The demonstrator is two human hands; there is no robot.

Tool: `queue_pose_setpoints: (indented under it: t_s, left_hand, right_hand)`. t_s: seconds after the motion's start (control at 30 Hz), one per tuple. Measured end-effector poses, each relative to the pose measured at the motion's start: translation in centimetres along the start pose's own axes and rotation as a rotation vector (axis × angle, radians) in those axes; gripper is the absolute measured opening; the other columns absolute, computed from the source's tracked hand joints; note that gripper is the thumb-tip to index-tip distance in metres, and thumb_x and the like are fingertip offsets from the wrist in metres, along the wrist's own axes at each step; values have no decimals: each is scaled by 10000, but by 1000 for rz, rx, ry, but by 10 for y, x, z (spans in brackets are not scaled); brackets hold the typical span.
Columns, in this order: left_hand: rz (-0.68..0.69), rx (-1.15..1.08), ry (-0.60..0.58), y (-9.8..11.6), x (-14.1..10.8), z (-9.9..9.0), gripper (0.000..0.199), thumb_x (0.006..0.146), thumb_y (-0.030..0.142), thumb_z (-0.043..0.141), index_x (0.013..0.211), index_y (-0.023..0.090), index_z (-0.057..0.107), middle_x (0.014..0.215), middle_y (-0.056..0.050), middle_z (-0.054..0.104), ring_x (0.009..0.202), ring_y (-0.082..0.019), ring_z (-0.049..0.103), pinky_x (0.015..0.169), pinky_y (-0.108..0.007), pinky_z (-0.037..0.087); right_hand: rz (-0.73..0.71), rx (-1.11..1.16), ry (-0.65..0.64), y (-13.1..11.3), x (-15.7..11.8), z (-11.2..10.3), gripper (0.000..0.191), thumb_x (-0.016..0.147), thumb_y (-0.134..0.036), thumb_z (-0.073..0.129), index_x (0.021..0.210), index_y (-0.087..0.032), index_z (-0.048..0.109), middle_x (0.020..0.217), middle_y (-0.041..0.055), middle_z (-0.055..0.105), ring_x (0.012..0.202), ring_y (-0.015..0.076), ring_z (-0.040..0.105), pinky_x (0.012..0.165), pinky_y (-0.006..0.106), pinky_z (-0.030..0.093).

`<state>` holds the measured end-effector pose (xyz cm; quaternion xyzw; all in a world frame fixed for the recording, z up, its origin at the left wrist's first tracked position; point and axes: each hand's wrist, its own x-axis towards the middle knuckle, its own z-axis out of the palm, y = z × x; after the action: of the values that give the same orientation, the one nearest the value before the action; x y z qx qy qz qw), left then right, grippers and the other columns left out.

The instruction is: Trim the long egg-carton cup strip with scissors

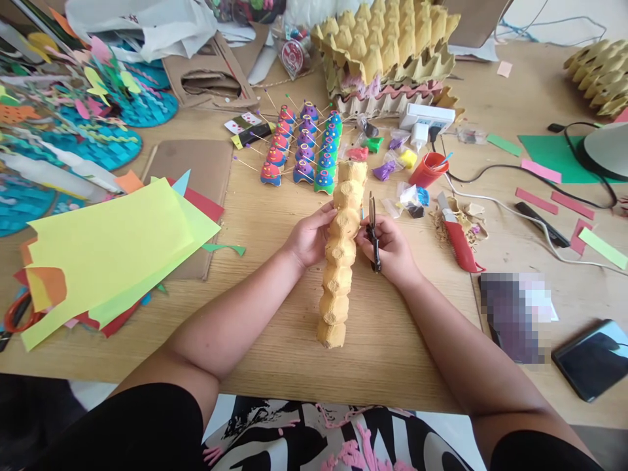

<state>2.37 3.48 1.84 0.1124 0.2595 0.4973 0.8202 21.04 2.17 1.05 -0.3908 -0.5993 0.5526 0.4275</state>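
A long yellow strip of egg-carton cups [337,281] stretches away from me over the middle of the wooden table. My left hand [311,237] is closed on its left edge, with the fingertips partly behind the strip. On the other side, my right hand [390,252] holds black-handled scissors [373,239], their blades pointing away from me beside the strip. Its fingertips touch or come very near the strip's right edge. Beyond the strip's far end stand painted carton caterpillars in red [276,154], purple [305,147] and green-blue [328,154].
Stacked egg trays [387,46] stand at the back. Coloured paper [112,242] covers cardboard [216,157] at left. A red cup [428,170], power strip [426,116], cables, red-handled knife [461,242] and phone [593,360] lie at right.
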Motion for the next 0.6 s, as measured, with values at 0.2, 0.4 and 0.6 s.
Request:
queue_pose_setpoints:
  t_s: [0.2,0.4,0.6]
  left_hand:
    - [35,17,-72,-1,-2,0,256,994,105,505,1071,193,732,889,-51,805,747,-194,782,679,-286,602]
    - [41,-1,-48,1,-2,2,206,1000,120,538,1019,178,735,862,-52,798,713,-187,775,649,-271,593]
    - [84,8,-142,2,0,-3,229,1026,146,527,992,155,753,900,-53,806,756,-158,771,693,-242,606]
  right_hand:
    - [27,47,33,-6,0,1,528,787,-598,841,1084,-279,543,818,-40,604,756,139,579,764,317,506]
    - [51,27,85,-9,-3,-2,570,786,-653,826,1092,-280,523,835,-23,641,717,143,571,672,305,482]
    - [-43,-61,142,-6,-5,-5,481,842,-549,815,1124,-280,532,880,-17,673,802,152,630,759,319,520]
